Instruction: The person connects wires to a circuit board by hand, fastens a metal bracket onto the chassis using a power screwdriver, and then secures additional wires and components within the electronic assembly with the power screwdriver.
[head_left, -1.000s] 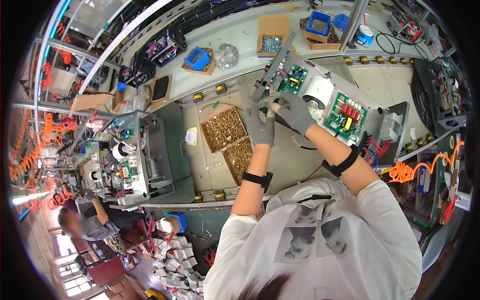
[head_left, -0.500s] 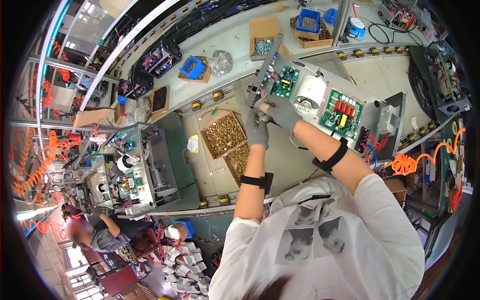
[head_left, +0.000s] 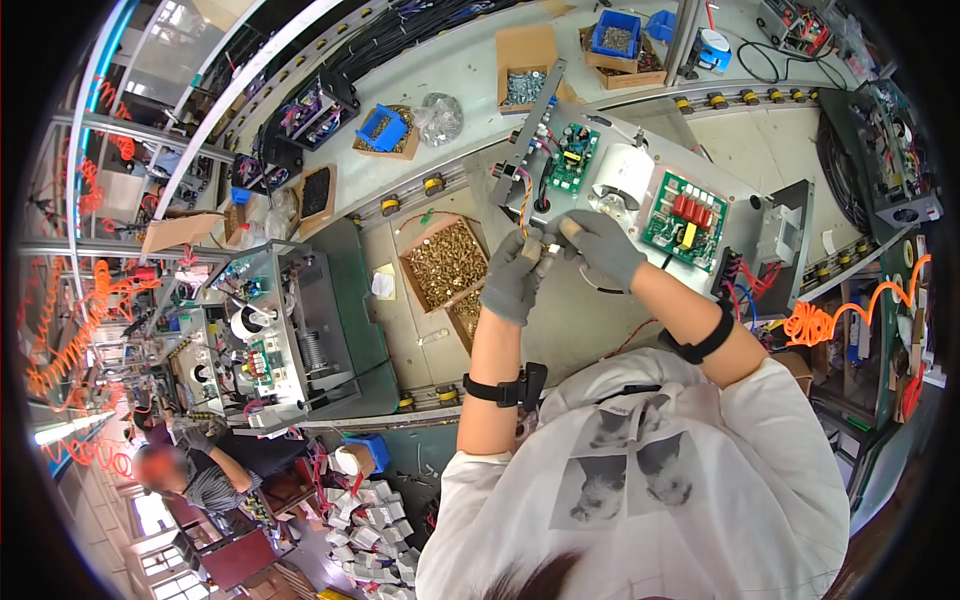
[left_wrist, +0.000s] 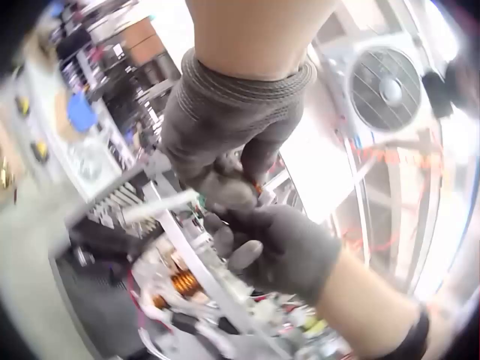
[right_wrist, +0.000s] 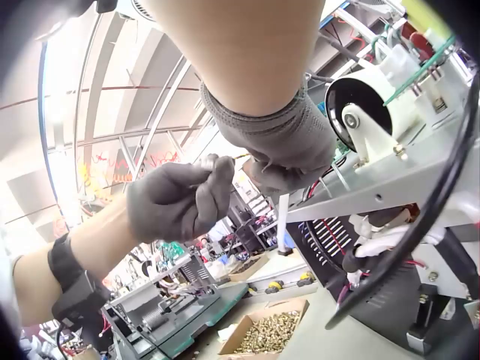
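Note:
A twisted bundle of coloured wires (head_left: pixel 526 200) runs down from the narrow metal panel (head_left: pixel 530 130) of an open machine chassis. My gloved left hand (head_left: pixel 510 284) pinches the lower end of this bundle. A small white piece (head_left: pixel 554 248) shows between the fingertips of both hands. On its other side my gloved right hand (head_left: pixel 608 252) pinches it with curled fingers. In the right wrist view the left hand (right_wrist: pixel 180 199) and right hand (right_wrist: pixel 277 154) meet fingertip to fingertip. The fingers mostly hide the piece, so I cannot tell its exact kind.
Green circuit boards (head_left: pixel 688 222) and a white cylinder (head_left: pixel 622 178) sit on the chassis. Boxes of brass fasteners (head_left: pixel 442 264) lie left of the hands. Another open chassis (head_left: pixel 275 330) stands farther left. A black cable (right_wrist: pixel 427 232) curves beside the right hand.
Both hands have drawn back from the panel's lower end, the right one moving rightward and the left slightly toward the body. The twisted wires now show stretched between panel and left hand.

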